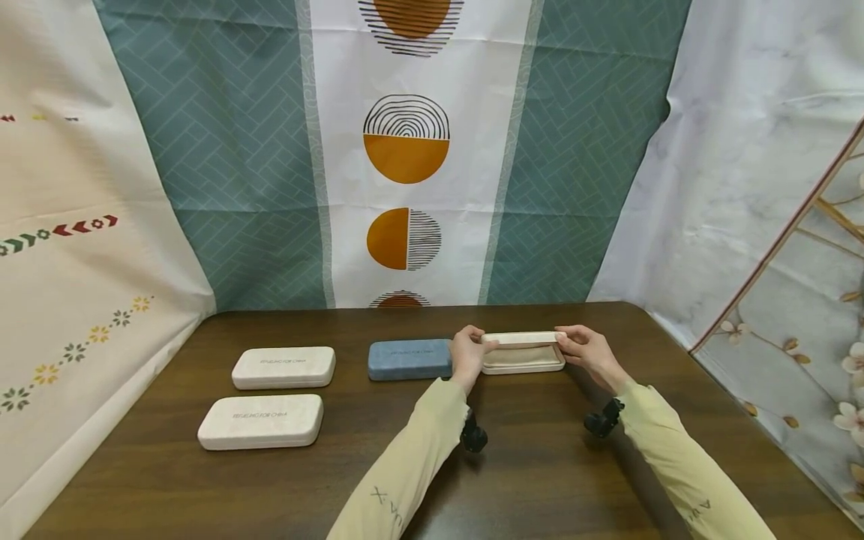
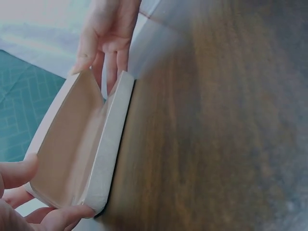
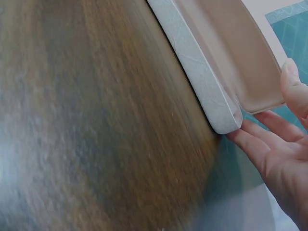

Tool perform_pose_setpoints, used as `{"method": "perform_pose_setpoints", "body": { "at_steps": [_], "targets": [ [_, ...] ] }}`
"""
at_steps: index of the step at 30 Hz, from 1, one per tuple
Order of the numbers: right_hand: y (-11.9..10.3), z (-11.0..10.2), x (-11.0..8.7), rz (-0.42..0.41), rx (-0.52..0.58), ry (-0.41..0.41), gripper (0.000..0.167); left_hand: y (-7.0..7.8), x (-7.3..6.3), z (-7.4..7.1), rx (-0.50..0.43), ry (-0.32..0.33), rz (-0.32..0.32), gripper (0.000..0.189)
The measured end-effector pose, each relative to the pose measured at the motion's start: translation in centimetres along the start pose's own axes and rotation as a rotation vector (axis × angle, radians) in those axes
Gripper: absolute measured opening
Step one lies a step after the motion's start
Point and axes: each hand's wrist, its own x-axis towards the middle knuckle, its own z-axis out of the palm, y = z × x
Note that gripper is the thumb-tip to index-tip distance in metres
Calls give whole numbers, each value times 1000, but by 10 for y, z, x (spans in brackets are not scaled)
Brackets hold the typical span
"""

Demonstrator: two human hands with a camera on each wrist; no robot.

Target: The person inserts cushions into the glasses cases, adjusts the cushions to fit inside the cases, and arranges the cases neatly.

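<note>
A white glasses case [image 1: 523,368] rests on the table, its lid raised and its beige lining [image 2: 67,144] showing. At its left end my left hand [image 1: 466,355] grips the case, thumb on the lid's edge and fingers by the base. My right hand [image 1: 590,354] holds the other end; in the right wrist view its thumb [image 3: 292,84] lies on the lid rim and its fingers reach under the corner. Beside my left hand lies a closed blue glasses case [image 1: 409,359], its right end partly hidden by that hand.
Two closed white glasses cases lie on the left of the brown table [image 1: 540,465], the rear case [image 1: 283,367] behind the front case [image 1: 262,421]. A patterned curtain [image 1: 256,150] hangs along the table's back edge, with pale cloths at both sides.
</note>
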Motion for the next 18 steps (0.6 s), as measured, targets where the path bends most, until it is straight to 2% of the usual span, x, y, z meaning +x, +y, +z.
{"method": "perform_pose_setpoints", "body": {
  "at_steps": [8,18],
  "targets": [
    [1,-4,-2,-4,43,0,45,-1,-2,3,25,41,61,21],
    [4,-1,-4,-6,82,6,44,-4,-4,-1,52,2,79,23]
  ]
}}
